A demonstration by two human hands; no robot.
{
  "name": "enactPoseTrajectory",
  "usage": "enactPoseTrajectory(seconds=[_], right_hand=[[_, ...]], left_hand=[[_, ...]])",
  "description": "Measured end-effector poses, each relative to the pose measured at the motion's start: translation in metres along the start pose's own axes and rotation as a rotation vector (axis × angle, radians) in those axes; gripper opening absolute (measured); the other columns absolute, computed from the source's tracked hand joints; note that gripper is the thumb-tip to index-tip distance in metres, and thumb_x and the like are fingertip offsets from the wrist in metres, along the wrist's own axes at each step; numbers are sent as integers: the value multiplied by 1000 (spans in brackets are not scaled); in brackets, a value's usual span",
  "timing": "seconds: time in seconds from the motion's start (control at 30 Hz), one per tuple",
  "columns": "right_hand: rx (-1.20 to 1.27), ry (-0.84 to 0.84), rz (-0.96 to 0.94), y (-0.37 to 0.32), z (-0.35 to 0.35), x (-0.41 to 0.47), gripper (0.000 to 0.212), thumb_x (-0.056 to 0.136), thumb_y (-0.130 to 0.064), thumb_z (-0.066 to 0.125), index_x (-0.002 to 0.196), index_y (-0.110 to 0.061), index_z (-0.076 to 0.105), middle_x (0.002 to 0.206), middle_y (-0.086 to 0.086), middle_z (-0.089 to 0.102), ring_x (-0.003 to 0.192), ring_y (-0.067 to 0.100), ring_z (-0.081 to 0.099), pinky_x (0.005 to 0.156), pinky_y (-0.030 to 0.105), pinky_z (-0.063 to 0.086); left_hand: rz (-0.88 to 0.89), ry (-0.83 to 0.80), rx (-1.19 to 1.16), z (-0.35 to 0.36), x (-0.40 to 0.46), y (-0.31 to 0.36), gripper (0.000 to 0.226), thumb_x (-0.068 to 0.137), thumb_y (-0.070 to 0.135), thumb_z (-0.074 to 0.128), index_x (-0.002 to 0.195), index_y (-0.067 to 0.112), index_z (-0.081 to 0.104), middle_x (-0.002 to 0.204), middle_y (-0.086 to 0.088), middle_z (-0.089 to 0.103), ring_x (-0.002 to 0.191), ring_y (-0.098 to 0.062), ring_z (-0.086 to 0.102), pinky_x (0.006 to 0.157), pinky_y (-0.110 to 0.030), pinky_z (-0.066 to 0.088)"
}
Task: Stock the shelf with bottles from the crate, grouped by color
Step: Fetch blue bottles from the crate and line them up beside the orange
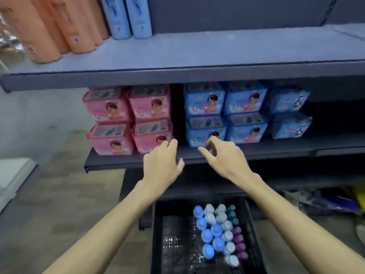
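Note:
A black crate sits on the floor below me. In its right half stand several bottles seen from above: bright blue caps, pale blue-grey caps, teal caps and purple caps. On the upper grey shelf stand orange bottles at the left and two light blue bottles beside them. My left hand and my right hand hover empty above the crate, in front of the middle shelf, fingers loosely apart.
The middle dark shelf carries stacked pink packs at the left and blue packs at the right, with a gap between them. A white object stands at the far left. Clutter lies on the floor at the right.

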State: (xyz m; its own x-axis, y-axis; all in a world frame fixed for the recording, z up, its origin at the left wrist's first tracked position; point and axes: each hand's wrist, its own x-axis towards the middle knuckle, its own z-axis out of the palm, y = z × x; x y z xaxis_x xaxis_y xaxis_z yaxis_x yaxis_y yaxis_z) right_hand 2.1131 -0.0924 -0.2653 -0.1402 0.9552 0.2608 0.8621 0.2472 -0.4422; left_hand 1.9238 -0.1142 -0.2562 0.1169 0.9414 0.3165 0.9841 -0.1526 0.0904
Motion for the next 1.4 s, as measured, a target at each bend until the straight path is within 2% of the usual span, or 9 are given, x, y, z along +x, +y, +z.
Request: enactPoseTrajectory(seconds=[0.13, 0.37, 0.47, 0.57, 0.73, 0.97, 1.13, 1.23, 1.4], right_hand=[[26, -206, 202, 62, 71, -52, 33, 93, -53, 54, 99, -21, 55, 77, -8, 66, 80, 24, 65, 69, 36, 51], [-28, -693, 484, 166, 221, -191, 39, 96, -43, 55, 122, -15, 47, 111, 9, 63, 99, 34, 60, 71, 40, 49], [-5, -786, 547, 200, 272, -230, 43, 95, -37, 58, 130, -17, 43, 119, 13, 57, 104, 36, 57, 76, 43, 50], [-4, -797, 567, 223, 316, -252, 53, 94, -29, 60, 141, -19, 38, 131, 14, 48, 113, 37, 53, 84, 45, 49], [-51, -747, 521, 244, 369, -273, 62, 94, -24, 60, 148, -23, 31, 138, 7, 45, 118, 33, 51, 76, 43, 48], [-199, -687, 480, 254, 393, -279, 63, 85, -21, 70, 139, -22, 37, 128, 0, 52, 108, 29, 57, 72, 40, 51], [-243, -653, 459, 263, 404, -277, 59, 80, -4, 64, 131, -22, 41, 119, -1, 60, 94, 33, 63, 67, 38, 47], [-267, -659, 425, 267, 406, -276, 54, 79, -9, 67, 125, -24, 43, 107, -1, 64, 89, 33, 65, 61, 33, 39], [-112, -581, 427, 271, 384, -277, 62, 68, -28, 81, 124, -26, 55, 100, 3, 62, 96, 25, 57, 66, 34, 45]], left_hand=[[-43, -238, -93, 87, -40, 6, 41, 85, 40, 59, 118, 17, 49, 101, -1, 59, 91, -28, 63, 63, -35, 45], [-21, -764, -189, 267, -160, 32, 54, 87, 37, 61, 132, 20, 37, 120, -5, 51, 104, -31, 60, 68, -35, 40], [-43, -908, -269, 337, -203, 46, 63, 88, 36, 62, 142, 22, 33, 135, -5, 45, 113, -32, 57, 84, -41, 49], [-79, -994, -325, 396, -238, 64, 68, 87, 38, 65, 144, 22, 32, 145, -4, 37, 124, -30, 50, 94, -42, 47], [-196, -906, -342, 465, -279, 87, 67, 82, 28, 73, 138, 19, 38, 140, -3, 38, 118, -28, 55, 87, -40, 51], [-305, -723, -510, 510, -299, 89, 79, 72, 12, 81, 137, 25, 38, 129, -1, 54, 105, -33, 62, 74, -46, 55], [-312, -694, -558, 518, -303, 83, 61, 73, 11, 79, 124, 24, 47, 117, 1, 61, 99, -27, 64, 73, -41, 55], [-311, -711, -582, 522, -304, 77, 57, 73, 7, 76, 119, 26, 48, 112, 4, 63, 94, -23, 65, 72, -40, 55], [-290, -702, -596, 500, -301, 69, 46, 71, 18, 75, 110, 26, 54, 105, 6, 65, 90, -22, 65, 73, -37, 54]])
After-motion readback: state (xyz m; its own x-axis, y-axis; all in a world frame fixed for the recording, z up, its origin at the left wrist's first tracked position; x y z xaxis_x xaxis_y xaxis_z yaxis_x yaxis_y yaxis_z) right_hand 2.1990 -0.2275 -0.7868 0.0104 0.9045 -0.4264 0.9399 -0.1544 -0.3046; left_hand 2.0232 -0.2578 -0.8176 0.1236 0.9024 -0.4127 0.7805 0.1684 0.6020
